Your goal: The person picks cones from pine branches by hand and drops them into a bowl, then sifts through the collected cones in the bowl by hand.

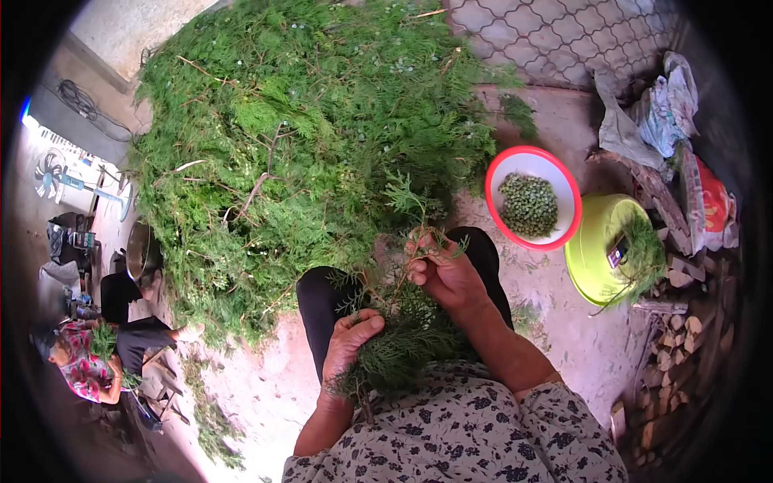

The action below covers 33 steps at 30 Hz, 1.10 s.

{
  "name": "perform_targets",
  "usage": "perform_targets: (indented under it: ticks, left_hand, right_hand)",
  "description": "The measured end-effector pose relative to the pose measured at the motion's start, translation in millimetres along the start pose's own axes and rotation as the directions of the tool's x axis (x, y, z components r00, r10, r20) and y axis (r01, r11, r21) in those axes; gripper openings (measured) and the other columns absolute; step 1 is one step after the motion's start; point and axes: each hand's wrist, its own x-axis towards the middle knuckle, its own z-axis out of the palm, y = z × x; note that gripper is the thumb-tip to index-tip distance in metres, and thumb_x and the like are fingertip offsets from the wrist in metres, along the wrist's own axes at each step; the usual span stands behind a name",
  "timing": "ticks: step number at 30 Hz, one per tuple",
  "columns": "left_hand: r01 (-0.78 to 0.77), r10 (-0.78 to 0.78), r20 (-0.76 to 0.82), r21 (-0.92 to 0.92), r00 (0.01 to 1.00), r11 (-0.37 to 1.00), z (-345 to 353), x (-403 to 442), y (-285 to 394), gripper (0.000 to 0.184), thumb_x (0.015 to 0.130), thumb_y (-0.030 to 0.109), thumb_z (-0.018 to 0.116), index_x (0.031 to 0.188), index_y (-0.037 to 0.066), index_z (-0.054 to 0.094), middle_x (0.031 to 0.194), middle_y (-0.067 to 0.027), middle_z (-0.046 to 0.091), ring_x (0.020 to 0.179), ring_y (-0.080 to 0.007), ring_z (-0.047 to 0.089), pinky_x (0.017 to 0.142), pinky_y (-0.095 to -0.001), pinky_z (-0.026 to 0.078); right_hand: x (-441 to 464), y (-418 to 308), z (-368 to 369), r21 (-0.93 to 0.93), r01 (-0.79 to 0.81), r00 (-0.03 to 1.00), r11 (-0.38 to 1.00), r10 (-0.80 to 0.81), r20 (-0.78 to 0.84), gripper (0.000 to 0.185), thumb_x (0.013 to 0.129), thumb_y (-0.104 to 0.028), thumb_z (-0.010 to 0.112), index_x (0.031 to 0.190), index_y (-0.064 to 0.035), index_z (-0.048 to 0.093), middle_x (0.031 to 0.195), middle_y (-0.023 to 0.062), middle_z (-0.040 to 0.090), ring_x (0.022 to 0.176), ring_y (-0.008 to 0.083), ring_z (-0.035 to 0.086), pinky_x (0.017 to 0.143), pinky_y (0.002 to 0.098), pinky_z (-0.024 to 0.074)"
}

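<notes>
Over my lap lies a leafy green branch. My left hand is closed around its left side, thumb pressed on the foliage. Higher up and to the right, my right hand pinches a thin sprig of the same greenery between thumb and fingers. Beyond my knees spreads a large heap of green branches. To the right of the heap, a white bowl with a red rim holds small round green berries.
A yellow-green upturned tub with sprigs on it stands right of the bowl. Chopped firewood and plastic bags are at the far right. Another person sits at the left holding greenery, near a fan.
</notes>
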Motion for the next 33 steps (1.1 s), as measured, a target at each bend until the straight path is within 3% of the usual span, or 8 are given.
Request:
perform_targets:
  ticks: [2, 7, 20, 23, 26, 28, 31, 33]
  left_hand:
    - [-0.011, 0.011, -0.041, 0.013, 0.999, 1.0, 1.9, -1.5, -0.3, 0.012, 0.075, 0.006, 0.066, 0.084, 0.001, 0.06, 0.073, -0.003, 0.062, 0.063, -0.0106, 0.06, 0.06, -0.0228, 0.05]
    - [-0.006, 0.006, -0.047, -0.009, 0.999, 1.0, 3.4, -0.8, -2.0, 0.012, 0.075, 0.007, 0.067, 0.084, 0.001, 0.06, 0.073, -0.0033, 0.062, 0.062, -0.0108, 0.06, 0.059, -0.0226, 0.05]
    - [-0.104, 0.104, -0.127, 0.01, 0.986, 0.995, 6.1, 4.5, -8.6, 0.005, 0.079, 0.006, 0.064, 0.082, 0.001, 0.063, 0.072, -0.0015, 0.062, 0.06, -0.009, 0.058, 0.057, -0.0217, 0.048]
    - [-0.1, 0.104, -0.059, 0.074, 0.993, 0.992, 9.9, 1.4, -9.6, 0.007, 0.079, 0.006, 0.064, 0.083, 0.0, 0.064, 0.072, -0.0003, 0.062, 0.061, -0.0076, 0.057, 0.057, -0.0202, 0.047]
    - [-0.136, 0.146, -0.063, 0.135, 0.987, 0.981, 6.8, 4.5, -11.4, 0.006, 0.08, 0.006, 0.064, 0.081, 0.0, 0.065, 0.072, 0.001, 0.061, 0.063, -0.0061, 0.056, 0.059, -0.0195, 0.046]
    - [-0.174, 0.187, -0.096, 0.133, 0.978, 0.976, 8.2, 0.7, -11.2, 0.007, 0.08, 0.007, 0.064, 0.081, 0.0, 0.065, 0.072, 0.002, 0.061, 0.063, -0.005, 0.054, 0.059, -0.0189, 0.044]
    - [-0.23, 0.256, -0.114, 0.202, 0.96, 0.952, -2.9, 5.6, -10.0, 0.006, 0.081, 0.007, 0.064, 0.08, 0.001, 0.065, 0.072, 0.0041, 0.059, 0.064, -0.0031, 0.05, 0.058, -0.0179, 0.041]
    - [-0.257, 0.292, -0.1, 0.268, 0.951, 0.929, -1.4, 8.1, -4.9, 0.006, 0.08, 0.007, 0.065, 0.081, 0.001, 0.065, 0.071, 0.0068, 0.056, 0.065, -0.0021, 0.045, 0.058, -0.0172, 0.036]
  right_hand:
    - [1.2, 0.5, -4.6, 0.048, -0.033, 0.999, 0.998, 0.033, -0.016, 0.013, 0.084, -0.018, 0.062, 0.087, -0.0084, 0.054, 0.079, 0.0037, 0.054, 0.061, 0.0139, 0.051, 0.052, 0.0287, 0.0439]
    - [1.8, -2.9, -6.3, -0.073, -0.002, 1.0, 0.997, 0.002, -0.001, 0.014, 0.083, -0.019, 0.063, 0.086, -0.008, 0.056, 0.078, 0.0023, 0.053, 0.062, 0.0129, 0.049, 0.054, 0.0271, 0.0431]
    - [1.2, -10.6, -4.6, -0.017, 0.031, 0.998, 0.999, -0.032, -0.049, 0.014, 0.082, -0.017, 0.064, 0.084, -0.0059, 0.055, 0.074, 0.004, 0.054, 0.064, 0.0155, 0.051, 0.059, 0.0297, 0.0444]
    - [-3.2, -8.2, -10.0, -0.169, 0.065, 0.997, 0.983, -0.072, -0.034, 0.016, 0.085, -0.019, 0.06, 0.088, -0.0055, 0.053, 0.076, 0.0031, 0.049, 0.069, 0.0139, 0.048, 0.061, 0.0271, 0.0417]
    - [4.8, -5.6, -23.8, -0.054, 0.084, 0.991, 0.995, -0.089, -0.097, 0.016, 0.087, -0.02, 0.058, 0.086, -0.0055, 0.052, 0.076, 0.0032, 0.048, 0.068, 0.0135, 0.047, 0.061, 0.0262, 0.0415]
    - [11.1, -14.1, -41.5, 0.04, 0.199, 0.972, 0.979, -0.192, -0.134, 0.013, 0.087, -0.017, 0.057, 0.085, -0.0034, 0.055, 0.08, 0.0057, 0.055, 0.07, 0.0152, 0.05, 0.06, 0.0286, 0.0438]
    - [11.6, -42.9, -45.5, 0.077, 0.32, 0.945, 0.944, -0.312, -0.103, 0.014, 0.089, -0.016, 0.055, 0.089, -0.0022, 0.056, 0.081, 0.0055, 0.055, 0.071, 0.0167, 0.051, 0.06, 0.029, 0.0438]
    - [2.8, -49.8, -29.4, 0.036, 0.306, 0.947, 0.951, -0.301, -0.112, 0.012, 0.089, -0.011, 0.053, 0.093, -0.0009, 0.056, 0.084, 0.0065, 0.056, 0.072, 0.0178, 0.051, 0.059, 0.0286, 0.0438]
